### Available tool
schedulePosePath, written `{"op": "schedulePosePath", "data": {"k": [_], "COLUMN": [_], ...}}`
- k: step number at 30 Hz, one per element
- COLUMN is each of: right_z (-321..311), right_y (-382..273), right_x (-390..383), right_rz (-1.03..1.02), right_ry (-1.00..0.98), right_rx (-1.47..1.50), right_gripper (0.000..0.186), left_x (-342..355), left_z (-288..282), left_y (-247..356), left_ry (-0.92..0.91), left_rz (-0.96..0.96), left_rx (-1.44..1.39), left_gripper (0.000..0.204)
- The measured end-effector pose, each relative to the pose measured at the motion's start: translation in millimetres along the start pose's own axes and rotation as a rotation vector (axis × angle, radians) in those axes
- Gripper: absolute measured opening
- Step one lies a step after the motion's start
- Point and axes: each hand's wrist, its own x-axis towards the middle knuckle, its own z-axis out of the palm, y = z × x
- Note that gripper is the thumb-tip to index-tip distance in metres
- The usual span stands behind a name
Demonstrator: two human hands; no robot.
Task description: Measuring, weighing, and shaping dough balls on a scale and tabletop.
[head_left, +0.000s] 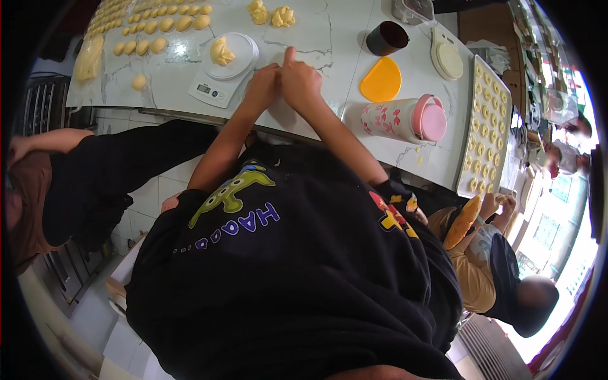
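My left hand and my right hand meet at the table's near edge, both closed. The right thumb points up and away from me. Whatever lies between the fingers, if anything, is hidden by the backs of the hands. Just left of them stands a white digital kitchen scale, its round plate bearing a lump of yellow dough. Two more rough dough lumps lie beyond my hands. To the right is an orange dough scraper.
Rows of dough balls and a long dough piece cover the far left. At right are a pink-lidded flask, a dark cup, another scale and a tray of dough rings. Co-workers stand at left and right.
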Motion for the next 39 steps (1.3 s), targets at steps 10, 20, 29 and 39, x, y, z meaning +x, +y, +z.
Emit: {"op": "schedulePosePath", "data": {"k": [10,20,29,39], "right_z": [0.6,-39.4,-41.5,-55.4], "right_y": [55.1,40.8,44.4,59.8], "right_x": [14.9,-18.0,-29.2,-30.8], "right_rz": [0.062,-0.018,0.011,0.008], "right_ry": [0.013,0.273,0.328,0.457], "right_rx": [0.292,0.528,0.549,0.436], "right_gripper": [0.045,0.039,0.039,0.039], "left_x": [15.9,30.8,33.6,3.9], "left_z": [-71.7,-115.5,-85.5,1.0], "left_y": [10.4,-56.0,-40.3,10.7], "left_ry": [0.284,0.203,0.485,-0.033], "left_rz": [-0.213,-0.249,-0.02,0.22], "left_rx": [-0.448,0.108,0.687,-0.015], "left_gripper": [0.034,0.027,0.069,0.058]}}
